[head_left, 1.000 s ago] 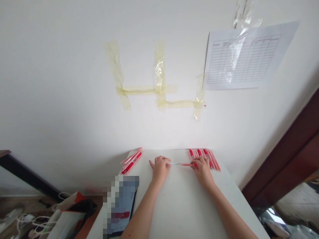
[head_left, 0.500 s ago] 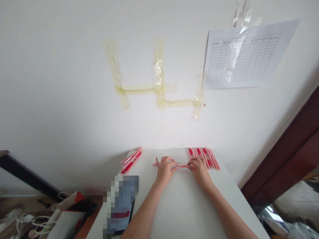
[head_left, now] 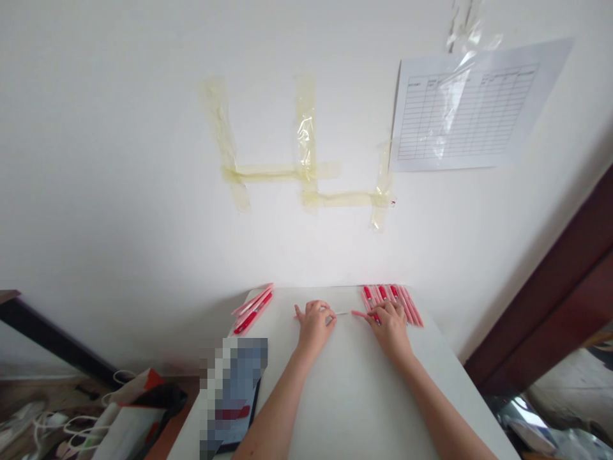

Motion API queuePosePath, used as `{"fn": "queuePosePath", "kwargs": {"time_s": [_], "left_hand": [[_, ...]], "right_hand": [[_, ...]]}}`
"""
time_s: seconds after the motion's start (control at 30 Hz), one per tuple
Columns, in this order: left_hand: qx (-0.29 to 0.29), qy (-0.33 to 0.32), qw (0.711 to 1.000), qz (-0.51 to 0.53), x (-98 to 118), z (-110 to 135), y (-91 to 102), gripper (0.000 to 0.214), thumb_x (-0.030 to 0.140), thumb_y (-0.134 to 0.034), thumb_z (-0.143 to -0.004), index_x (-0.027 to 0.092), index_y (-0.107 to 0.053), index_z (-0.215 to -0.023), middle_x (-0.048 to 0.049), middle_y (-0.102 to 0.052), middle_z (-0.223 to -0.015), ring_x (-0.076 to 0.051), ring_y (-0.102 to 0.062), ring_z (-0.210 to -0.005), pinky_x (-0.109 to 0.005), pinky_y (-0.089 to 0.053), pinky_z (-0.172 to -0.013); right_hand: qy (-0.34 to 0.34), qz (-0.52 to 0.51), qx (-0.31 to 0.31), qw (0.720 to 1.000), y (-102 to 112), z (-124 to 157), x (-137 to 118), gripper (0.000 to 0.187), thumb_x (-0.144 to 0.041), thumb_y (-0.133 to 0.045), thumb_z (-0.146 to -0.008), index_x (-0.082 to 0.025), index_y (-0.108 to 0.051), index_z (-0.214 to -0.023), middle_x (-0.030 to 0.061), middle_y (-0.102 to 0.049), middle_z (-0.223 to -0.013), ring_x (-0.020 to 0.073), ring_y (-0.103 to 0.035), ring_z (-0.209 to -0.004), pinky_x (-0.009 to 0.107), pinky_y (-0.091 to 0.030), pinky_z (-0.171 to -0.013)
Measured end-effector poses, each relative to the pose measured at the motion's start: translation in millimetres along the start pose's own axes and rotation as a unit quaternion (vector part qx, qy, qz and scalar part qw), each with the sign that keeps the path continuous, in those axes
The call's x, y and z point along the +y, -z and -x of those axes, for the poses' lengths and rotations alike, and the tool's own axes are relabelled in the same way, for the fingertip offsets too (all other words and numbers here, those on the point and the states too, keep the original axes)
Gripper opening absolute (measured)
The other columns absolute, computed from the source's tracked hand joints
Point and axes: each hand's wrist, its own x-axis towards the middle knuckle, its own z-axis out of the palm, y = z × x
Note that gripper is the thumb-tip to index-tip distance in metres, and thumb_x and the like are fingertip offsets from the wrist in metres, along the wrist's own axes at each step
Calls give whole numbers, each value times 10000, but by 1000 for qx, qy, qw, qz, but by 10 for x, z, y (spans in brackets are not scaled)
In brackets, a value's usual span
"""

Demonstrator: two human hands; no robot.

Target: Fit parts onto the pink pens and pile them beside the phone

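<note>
My left hand [head_left: 315,324] and my right hand [head_left: 390,324] rest at the far end of a white table [head_left: 354,396], both curled shut. Between them runs a thin pale refill [head_left: 342,313], its left end in my left fingers. My right fingers pinch a pink pen barrel [head_left: 360,314] at the refill's other end. A row of several red and pink pens [head_left: 395,303] lies just beyond my right hand. A second bunch of pink pens [head_left: 253,308] lies at the table's far left corner.
A blurred-out flat device [head_left: 232,390] lies at the table's left edge. The wall behind carries yellowed tape strips [head_left: 306,172] and a printed chart [head_left: 472,108]. Bags and cables [head_left: 96,415] sit on the floor to the left; dark wooden trim [head_left: 555,306] is on the right.
Half a second ago the hands were close together with the pen pieces joined; now they have drawn apart and the thin refill shows between them again, as it did one second ago.
</note>
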Motion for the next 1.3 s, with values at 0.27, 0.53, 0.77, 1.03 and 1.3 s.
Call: {"fn": "queuePosePath", "kwargs": {"time_s": [0.27, 0.53, 0.77, 1.03, 1.3], "left_hand": [[0, 6, 1000, -1, -3, 5, -3, 53, 234, -691, -796, 281, -715, -790, -7, -648, -1092, -244, -512, -1162, -756, -81, -1110], [1, 4, 1000, 5, 4, 10, -15, 54, 232, -707, -786, 285, -709, -789, 4, -646, -1093, -236, -506, -1162, -752, -64, -1114], [-1, 3, 1000, -1, 9, 18, -9, 46, 239, -708, -787, 283, -713, -796, -4, -644, -1097, -241, -503, -1167, -752, -59, -1116], [-2, -9, 1000, 6, 2, 13, -4, 63, 229, -706, -805, 288, -715, -825, 2, -640, -1104, -228, -502, -1171, -744, -59, -1121], [-14, -44, 998, 32, 65, 40, 39, 57, 284, -720, -804, 328, -739, -837, 8, -640, -1126, -222, -493, -1187, -705, -41, -1147]], "right_hand": [[-22, 126, 3, 992, 59, 7, -209, 397, -506, -533, -917, -211, -640, -674, 89, -643, -958, 317, -474, -1115, 531, -281, -1023], [-18, 155, 3, 988, 48, 17, -290, 355, -448, -522, -931, -211, -644, -696, 76, -645, -989, 315, -484, -1105, 532, -257, -1049], [3, 120, 13, 993, -15, 33, -208, 257, -430, -605, -866, -228, -636, -709, 99, -635, -972, 348, -474, -1094, 582, -289, -1015], [11, 59, 29, 998, 17, 19, -202, 207, -382, -592, -884, -227, -650, -759, 98, -617, -983, 327, -452, -1102, 552, -343, -987], [110, -73, -39, 991, 17, 27, -220, 168, -320, -596, -905, -278, -714, -1018, 82, -592, -1076, 269, -467, -1115, 468, -437, -967]]}}
